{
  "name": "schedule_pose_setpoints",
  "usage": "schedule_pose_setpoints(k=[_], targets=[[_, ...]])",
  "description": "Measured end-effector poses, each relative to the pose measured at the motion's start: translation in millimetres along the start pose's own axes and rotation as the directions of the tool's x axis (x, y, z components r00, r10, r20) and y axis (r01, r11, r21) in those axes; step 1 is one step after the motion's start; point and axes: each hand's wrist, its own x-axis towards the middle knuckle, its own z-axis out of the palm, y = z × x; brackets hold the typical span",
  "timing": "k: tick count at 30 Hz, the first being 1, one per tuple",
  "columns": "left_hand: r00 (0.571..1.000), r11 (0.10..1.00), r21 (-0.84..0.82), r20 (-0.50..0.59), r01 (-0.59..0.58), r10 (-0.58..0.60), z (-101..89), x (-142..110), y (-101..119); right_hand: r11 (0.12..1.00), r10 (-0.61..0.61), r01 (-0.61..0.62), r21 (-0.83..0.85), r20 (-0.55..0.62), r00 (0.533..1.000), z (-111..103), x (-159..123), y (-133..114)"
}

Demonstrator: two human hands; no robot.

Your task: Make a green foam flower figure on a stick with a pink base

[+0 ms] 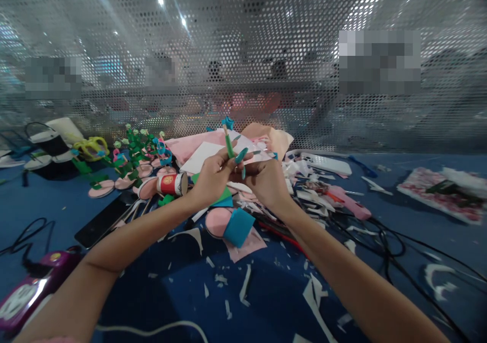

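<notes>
My left hand (215,176) is closed in a pinch around a thin stick wrapped in green paper (229,145). A small blue paper flower (228,122) tops the stick, which stands nearly upright. Close beside it, my right hand (268,181) has its fingers pinched together near the stick's lower part; what lies between them is hidden. Long teal nails show at the fingertips. Below the hands lie a pink disc (218,222) and a blue paper square (239,227). To the left stand several small paper flowers (137,142) on pink round bases.
A perforated metal screen (243,48) rises behind the blue table (160,302). Paper scraps are scattered about. At right are a pink glue gun (350,203), black cables (386,246) and a white phone (326,164). At left lie a black phone (104,220) and a purple device (41,282).
</notes>
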Motion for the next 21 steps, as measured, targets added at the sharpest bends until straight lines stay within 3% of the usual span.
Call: schedule_pose_setpoints(k=[9, 21], targets=[[0.997, 0.998, 0.055, -0.069, 0.031, -0.027, -1.0, 0, -1, 1.0, -0.005, 0.004, -0.017, -0.059, 0.998, 4, -3, -2], [0.998, 0.997, 0.081, -0.055, -0.019, 0.023, -4.4, 1, -13, 0.99, -0.035, 0.022, -0.143, -0.091, 0.995, 3, -4, -5]])
